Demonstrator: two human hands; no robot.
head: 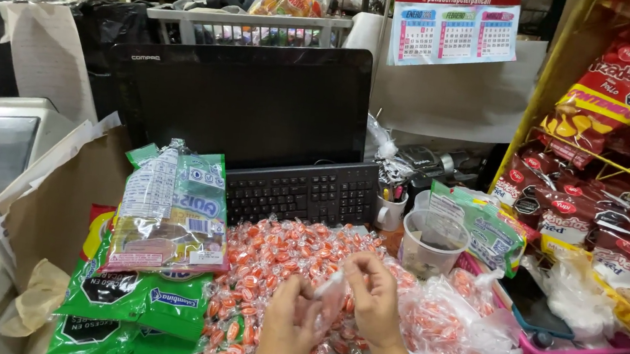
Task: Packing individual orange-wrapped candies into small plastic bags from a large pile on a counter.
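1. Both forearms come up from the bottom edge of the view, bare, angled in toward each other.
2. Left hand (287, 322) sits lower, fingers curled up and inward, pinching lightly.
3. Right hand (372, 298) is a bit higher, back of hand showing, fingertips bent toward the left hand's, nearly touching.

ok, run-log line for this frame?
left hand: holds small clear bag | right hand: pinches bag top | under: heap of wrapped red candies | behind: keyboard
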